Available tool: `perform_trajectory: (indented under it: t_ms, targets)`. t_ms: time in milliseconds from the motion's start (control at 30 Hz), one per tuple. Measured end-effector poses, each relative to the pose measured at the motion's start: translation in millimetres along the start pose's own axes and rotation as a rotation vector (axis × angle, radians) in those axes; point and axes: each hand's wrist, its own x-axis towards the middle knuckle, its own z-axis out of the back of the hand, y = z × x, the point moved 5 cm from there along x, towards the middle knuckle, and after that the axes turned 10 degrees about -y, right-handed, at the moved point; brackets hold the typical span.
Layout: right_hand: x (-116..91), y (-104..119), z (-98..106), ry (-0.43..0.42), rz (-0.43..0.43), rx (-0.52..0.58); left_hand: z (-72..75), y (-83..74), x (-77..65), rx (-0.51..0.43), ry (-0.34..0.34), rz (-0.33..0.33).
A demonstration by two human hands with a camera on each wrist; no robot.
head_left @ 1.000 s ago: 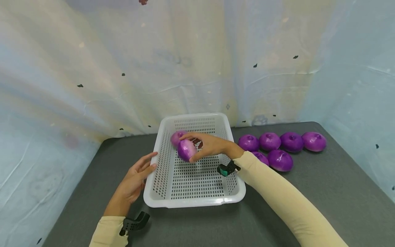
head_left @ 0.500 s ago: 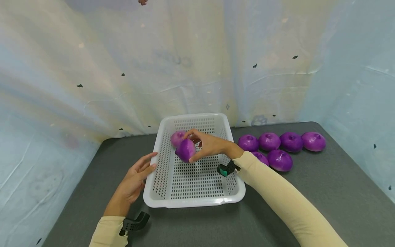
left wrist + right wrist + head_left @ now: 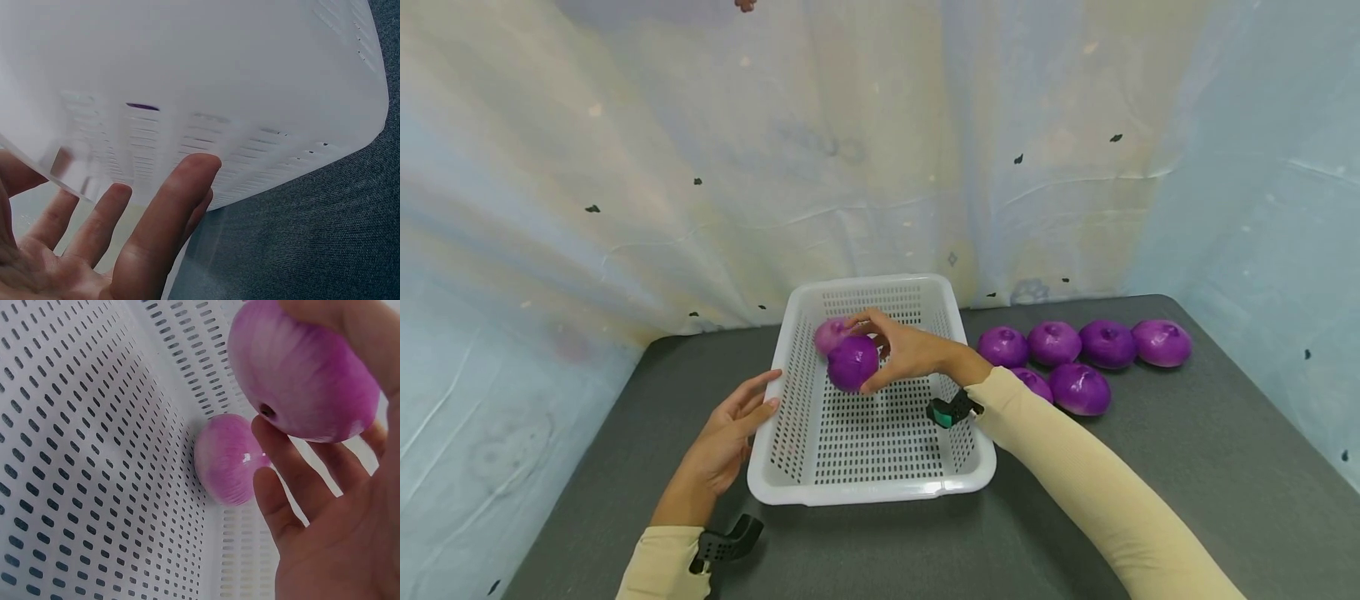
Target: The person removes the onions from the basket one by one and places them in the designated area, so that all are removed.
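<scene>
My right hand (image 3: pixel 912 353) holds a shiny purple onion (image 3: pixel 853 363) between thumb and fingers, over the inside of a white plastic basket (image 3: pixel 872 492). In the right wrist view the onion's dark root spot shows on its underside. A paler purple onion (image 3: pixel 228 459) sits in the basket's far left corner, beyond the held one. My left hand (image 3: pixel 730 429) grips the basket's left rim, thumb and index finger at the edge. The left wrist view shows the other fingers (image 3: pixel 165 219) extended along the outside of the slotted wall.
Several more purple onions lie in two rows on the dark grey table (image 3: pixel 1187 467) right of the basket, among them a front one (image 3: pixel 1080 389) and a far right one (image 3: pixel 1162 342). The nearer row is partly behind my right sleeve. A pale curtain (image 3: pixel 880 167) hangs behind.
The held onion has turned in my right fingers, its pale side rotating away and a darker purple side now facing up. My left hand and the basket stay in place.
</scene>
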Motion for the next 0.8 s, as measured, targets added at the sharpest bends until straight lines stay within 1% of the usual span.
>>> perform_trajectory:
  t_ms: [133, 233, 367, 633, 800]
  targets:
    - [0.2, 1.5, -0.5, 0.015, 0.026, -0.02, 0.5, 0.2, 0.3, -0.005, 0.006, -0.004]
    - [-0.4, -0.1, 0.1, 0.008, 0.004, -0.054, 1.0, 0.1, 0.3, -0.007, 0.008, -0.01]
    - [0.4, -2.1, 0.9, -0.001, -0.003, -0.046, 1.4, 0.2, 0.8, -0.002, 0.009, -0.011]
    - [1.6, -1.1, 0.9, -0.002, 0.02, -0.018, 1.6, 0.5, 1.1, 0.009, -0.003, 0.004]
    - [-0.2, 0.0, 0.9, -0.004, 0.004, -0.006, 1.0, 0.4, 0.6, 0.011, -0.003, 0.003]
